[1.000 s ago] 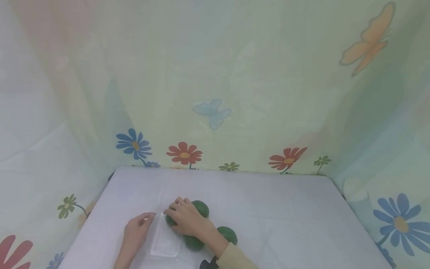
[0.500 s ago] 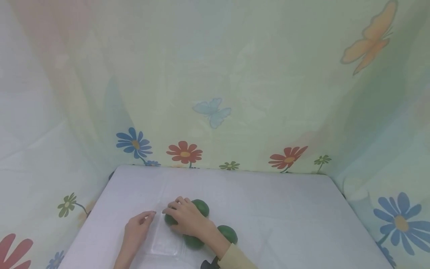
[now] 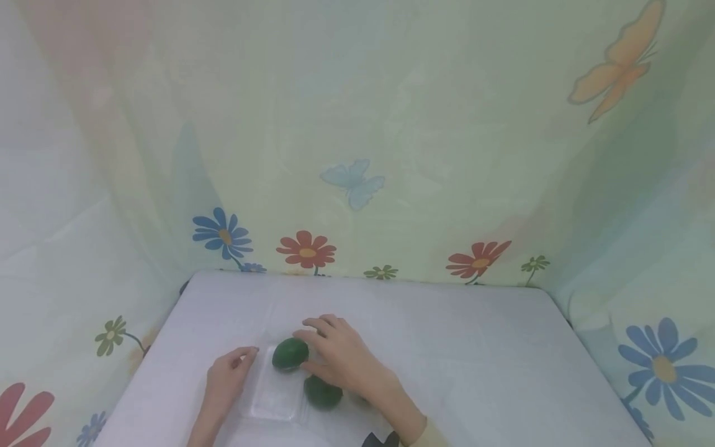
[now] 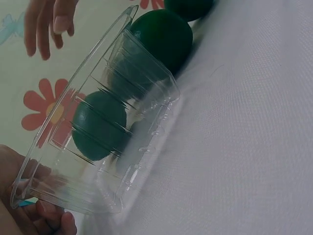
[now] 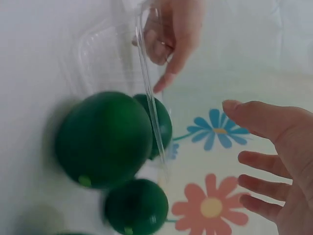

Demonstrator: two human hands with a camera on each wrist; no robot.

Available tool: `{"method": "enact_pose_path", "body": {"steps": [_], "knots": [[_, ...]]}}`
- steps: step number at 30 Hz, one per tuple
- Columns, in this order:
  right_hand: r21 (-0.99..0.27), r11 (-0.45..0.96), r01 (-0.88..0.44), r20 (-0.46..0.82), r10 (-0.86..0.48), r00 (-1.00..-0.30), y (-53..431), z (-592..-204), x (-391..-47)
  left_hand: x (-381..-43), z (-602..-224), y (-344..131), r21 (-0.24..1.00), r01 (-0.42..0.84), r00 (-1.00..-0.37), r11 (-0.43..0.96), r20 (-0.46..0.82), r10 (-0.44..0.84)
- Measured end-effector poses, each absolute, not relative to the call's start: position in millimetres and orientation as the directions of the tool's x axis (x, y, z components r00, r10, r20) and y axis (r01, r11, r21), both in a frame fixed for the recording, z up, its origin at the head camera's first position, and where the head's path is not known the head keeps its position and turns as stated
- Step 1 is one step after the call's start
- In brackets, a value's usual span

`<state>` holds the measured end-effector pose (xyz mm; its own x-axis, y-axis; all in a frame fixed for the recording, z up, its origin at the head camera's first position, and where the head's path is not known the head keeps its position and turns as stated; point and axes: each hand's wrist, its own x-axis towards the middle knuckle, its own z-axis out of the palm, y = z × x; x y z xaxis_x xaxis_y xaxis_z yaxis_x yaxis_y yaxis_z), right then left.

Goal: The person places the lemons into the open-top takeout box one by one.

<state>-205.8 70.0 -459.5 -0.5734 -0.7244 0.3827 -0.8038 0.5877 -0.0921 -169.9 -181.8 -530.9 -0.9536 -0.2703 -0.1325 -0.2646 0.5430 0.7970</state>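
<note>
My left hand (image 3: 226, 375) pinches the near-left rim of a clear plastic container (image 3: 275, 400), which rests on the table. Inside it, at the far end, lies one smooth dark green, egg-shaped fruit (image 3: 290, 354); the left wrist view shows this fruit (image 4: 99, 126) through the ribbed wall. My right hand (image 3: 349, 360) hovers just right of the container, fingers spread, holding nothing. Below its thumb a second green fruit (image 3: 323, 393) lies against the container's right side. In the right wrist view a large green fruit (image 5: 102, 139) and a smaller-looking one (image 5: 137, 205) sit outside the rim.
A white cloth covers the table (image 3: 475, 354). Behind it hangs a pale curtain (image 3: 419, 124) printed with flowers and butterflies. A dark object (image 3: 381, 440) shows at my right wrist, by the front edge of the head view.
My right hand has let go of the fruit at the container's far end and moved right, fingers opening. That fruit stays in the container. My left hand keeps its place on the rim.
</note>
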Motion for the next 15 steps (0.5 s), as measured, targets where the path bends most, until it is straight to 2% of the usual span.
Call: {"method": "enact_pose_path", "body": {"steps": [3, 8, 15], "knots": [[-0.115, 0.608, -0.786, 0.393, -0.699, -0.598, 92, -457, -199, -169, -531, -183, 0.803, -0.254, -0.958, 0.539, -0.131, -0.256], [-0.153, 0.677, -0.72, 0.342, -0.647, -0.682, 123, -461, -189, -169, -531, -183, 0.811, -0.236, -0.963, 0.535, -0.124, -0.238], [-0.208, 0.739, -0.641, 0.221, -0.603, -0.767, 150, -476, -180, -166, -530, -184, 0.81, -0.24, -0.964, 0.535, -0.133, -0.232]]}}
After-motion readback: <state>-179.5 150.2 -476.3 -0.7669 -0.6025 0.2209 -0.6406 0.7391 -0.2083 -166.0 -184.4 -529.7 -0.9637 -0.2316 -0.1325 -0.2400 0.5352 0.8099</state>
